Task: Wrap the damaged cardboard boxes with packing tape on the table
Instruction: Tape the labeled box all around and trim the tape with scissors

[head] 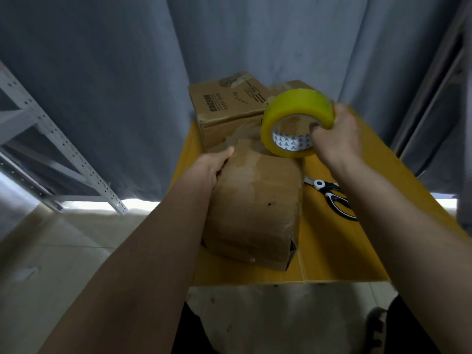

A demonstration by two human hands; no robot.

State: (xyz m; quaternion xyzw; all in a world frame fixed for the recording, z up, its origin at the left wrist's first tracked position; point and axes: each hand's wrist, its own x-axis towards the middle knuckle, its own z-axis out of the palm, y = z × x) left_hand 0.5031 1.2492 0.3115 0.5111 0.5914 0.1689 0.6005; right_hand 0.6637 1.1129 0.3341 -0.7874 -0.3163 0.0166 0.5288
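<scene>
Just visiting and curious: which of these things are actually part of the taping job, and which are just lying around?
In use:
- yellow roll of packing tape, gripped by right hand
- torn brown cardboard box, held by left hand
- printed cardboard box behind

Lying about:
- black-and-white scissors
- grey metal shelving

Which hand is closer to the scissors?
Right. The right hand holds the tape roll just beyond the scissors; the left hand grips the torn box, on its far side.
</scene>
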